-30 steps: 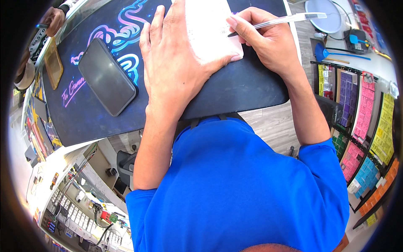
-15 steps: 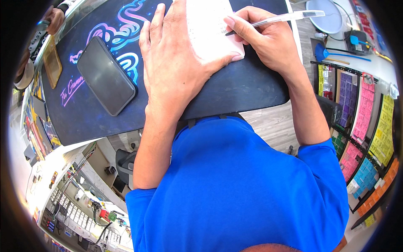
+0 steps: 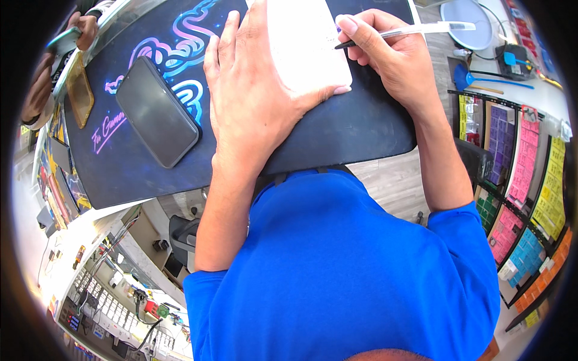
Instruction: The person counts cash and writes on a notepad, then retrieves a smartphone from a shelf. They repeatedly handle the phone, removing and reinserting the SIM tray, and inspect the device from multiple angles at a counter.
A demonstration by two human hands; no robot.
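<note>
A white sheet or pad of paper (image 3: 304,48) with small dark writing lies on the dark desk mat (image 3: 355,132). My left hand (image 3: 253,90) rests flat over its left side, fingers stretched out and thumb along its lower edge. In my right hand (image 3: 391,60) a pen (image 3: 421,29) with a clear barrel and black tip is pinched between thumb and fingers. The tip is at the paper's right edge; whether it touches cannot be made out. Left of my left hand lies a black smartphone (image 3: 158,114), dark screen up.
At the far left another person's hands (image 3: 84,27) hold a phone (image 3: 64,40) beside an amber phone case (image 3: 79,90). On the right stand shelves of coloured boxes (image 3: 521,150), a round white stool top (image 3: 465,23) and a blue dustpan (image 3: 462,77). A cluttered workbench (image 3: 114,301) is lower left.
My right hand and the pen have shifted slightly right, to the paper's right edge. The other person's phone has come further into view. My left hand stays on the paper.
</note>
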